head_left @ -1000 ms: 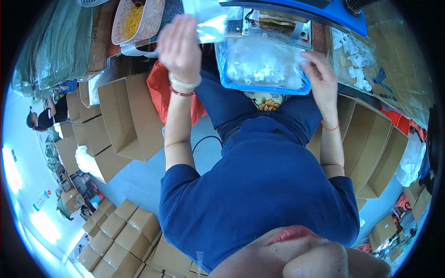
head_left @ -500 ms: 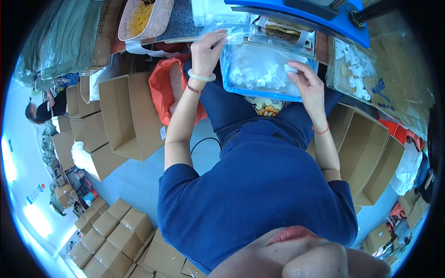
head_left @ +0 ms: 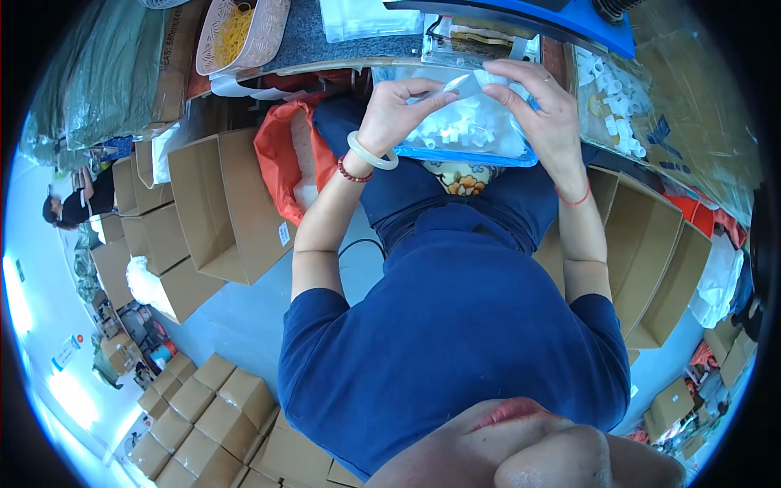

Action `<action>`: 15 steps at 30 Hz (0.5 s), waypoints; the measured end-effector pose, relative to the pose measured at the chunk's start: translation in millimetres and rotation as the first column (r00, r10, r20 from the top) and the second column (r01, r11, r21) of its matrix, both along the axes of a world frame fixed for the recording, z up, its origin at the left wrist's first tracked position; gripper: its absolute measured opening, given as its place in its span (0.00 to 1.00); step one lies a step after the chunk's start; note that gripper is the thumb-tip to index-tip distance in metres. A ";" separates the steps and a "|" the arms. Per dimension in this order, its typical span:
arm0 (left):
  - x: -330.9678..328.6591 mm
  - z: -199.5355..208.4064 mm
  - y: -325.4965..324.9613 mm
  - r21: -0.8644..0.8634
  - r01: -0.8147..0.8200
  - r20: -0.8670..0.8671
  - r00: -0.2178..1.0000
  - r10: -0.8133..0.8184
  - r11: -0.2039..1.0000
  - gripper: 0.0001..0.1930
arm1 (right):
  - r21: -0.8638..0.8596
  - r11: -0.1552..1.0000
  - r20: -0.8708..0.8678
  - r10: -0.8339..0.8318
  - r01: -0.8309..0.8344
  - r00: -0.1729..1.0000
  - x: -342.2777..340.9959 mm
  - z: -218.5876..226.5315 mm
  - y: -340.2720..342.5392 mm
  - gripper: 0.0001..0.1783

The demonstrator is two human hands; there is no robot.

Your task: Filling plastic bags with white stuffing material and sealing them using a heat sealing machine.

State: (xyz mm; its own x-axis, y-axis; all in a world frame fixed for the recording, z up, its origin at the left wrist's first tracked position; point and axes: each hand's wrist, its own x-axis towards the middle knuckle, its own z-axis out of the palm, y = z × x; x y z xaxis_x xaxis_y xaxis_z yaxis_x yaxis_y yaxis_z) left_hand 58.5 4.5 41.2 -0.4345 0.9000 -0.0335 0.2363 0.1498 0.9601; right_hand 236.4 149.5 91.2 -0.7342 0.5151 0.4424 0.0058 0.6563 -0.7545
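Observation:
My left hand (head_left: 394, 119) pinches a small clear plastic bag (head_left: 460, 84) between thumb and fingers. Close against the bag's edge, my right hand (head_left: 550, 115) grips a short white plastic fitting (head_left: 486, 77) at its fingertips. Whether the fitting is inside the bag's mouth or only touching it, I cannot tell. Below both hands, a blue bin (head_left: 468, 156) lined with clear film sits at my lap. Loose white fittings (head_left: 457, 124) are heaped in it.
More white tube pieces (head_left: 622, 106) lie on the right of the bench. A white basket (head_left: 267, 37) of yellow rubber bands and a stack of clear bags (head_left: 370, 20) stand at the back. A blue machine (head_left: 537, 20) overhangs the bench. Open cartons (head_left: 220, 203) flank me.
My left hand has moved right and down with the bag, and my right hand has raised the fitting to meet it. The two hands are now close together over the bin.

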 end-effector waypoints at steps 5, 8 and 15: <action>-5.2 0.3 3.4 -0.088 0.333 0.356 0.891 -0.282 0.939 0.12 | 0.056 0.976 0.326 0.182 -0.211 0.928 7.3 13.8 26.6 0.15; 0.4 -22.7 9.7 -0.084 0.355 0.584 0.774 -0.242 0.931 0.13 | -0.030 0.974 0.418 0.217 -0.225 0.882 6.7 -12.8 30.4 0.16; -4.1 -52.7 54.5 0.035 0.117 0.947 0.313 -0.070 0.993 0.13 | 0.169 0.906 0.312 -0.422 0.388 0.851 39.9 -29.1 55.8 0.16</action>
